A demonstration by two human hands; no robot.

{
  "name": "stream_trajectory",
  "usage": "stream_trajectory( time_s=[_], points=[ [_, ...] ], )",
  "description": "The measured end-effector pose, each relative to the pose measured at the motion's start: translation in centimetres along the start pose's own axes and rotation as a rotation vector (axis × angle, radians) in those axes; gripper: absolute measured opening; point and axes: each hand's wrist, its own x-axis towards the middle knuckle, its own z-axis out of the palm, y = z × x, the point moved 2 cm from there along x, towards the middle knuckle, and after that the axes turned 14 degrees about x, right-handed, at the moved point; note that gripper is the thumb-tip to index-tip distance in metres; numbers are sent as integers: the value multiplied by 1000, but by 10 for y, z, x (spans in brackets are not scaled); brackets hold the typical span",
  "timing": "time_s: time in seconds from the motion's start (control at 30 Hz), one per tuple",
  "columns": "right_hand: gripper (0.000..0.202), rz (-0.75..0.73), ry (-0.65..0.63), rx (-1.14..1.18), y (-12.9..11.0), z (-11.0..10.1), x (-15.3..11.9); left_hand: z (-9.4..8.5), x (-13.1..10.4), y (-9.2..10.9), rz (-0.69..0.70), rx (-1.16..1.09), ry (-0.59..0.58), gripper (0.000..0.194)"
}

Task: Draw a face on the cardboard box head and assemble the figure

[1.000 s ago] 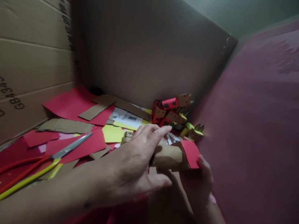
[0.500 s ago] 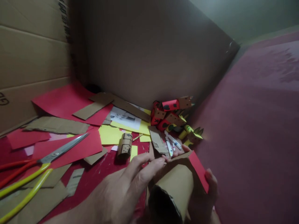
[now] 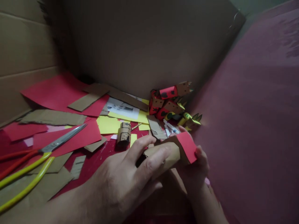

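Note:
Both of my hands are on a brown cardboard tube (image 3: pixel 173 155) that meets a folded cardboard piece faced with red paper (image 3: pixel 187 146). I cannot tell whether the two parts are joined. The thumb and fingers of my left hand (image 3: pixel 130 174) curl over the tube's near end and hide much of its opening. From the far side, my right hand (image 3: pixel 195 171) grips the red-faced piece, its thumb at the right edge of the paper. Beyond my left fingers stands a short cardboard roll (image 3: pixel 124 133) with black drawn marks.
Large scissors (image 3: pixel 58 143) with red and yellow handles lie at the left on red paper (image 3: pixel 90 133) and cardboard scraps (image 3: pixel 53 117). Markers (image 3: pixel 171 127) and several decorated red and yellow rolls (image 3: pixel 169 93) sit at the back. Dark panels (image 3: pixel 140 46) rise behind; a pink surface (image 3: pixel 247 124) bounds the right.
The tube has tipped, so its open end no longer faces me. My left fingers have come over it. The red face has turned more towards me.

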Motion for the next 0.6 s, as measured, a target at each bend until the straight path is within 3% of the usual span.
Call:
stream_trajectory(
  time_s=[0.23,0.47,0.6],
  points=[
    [54,-11,52,8,2,6,1,-11,11,2,-86,-87,-144,40],
    [42,-55,12,39,3,8,2,0,13,-4,8,-80,-12,52],
    [44,-101,-12,31,2,7,6,-2,17,-8,-197,-134,-68,63]
  ],
)
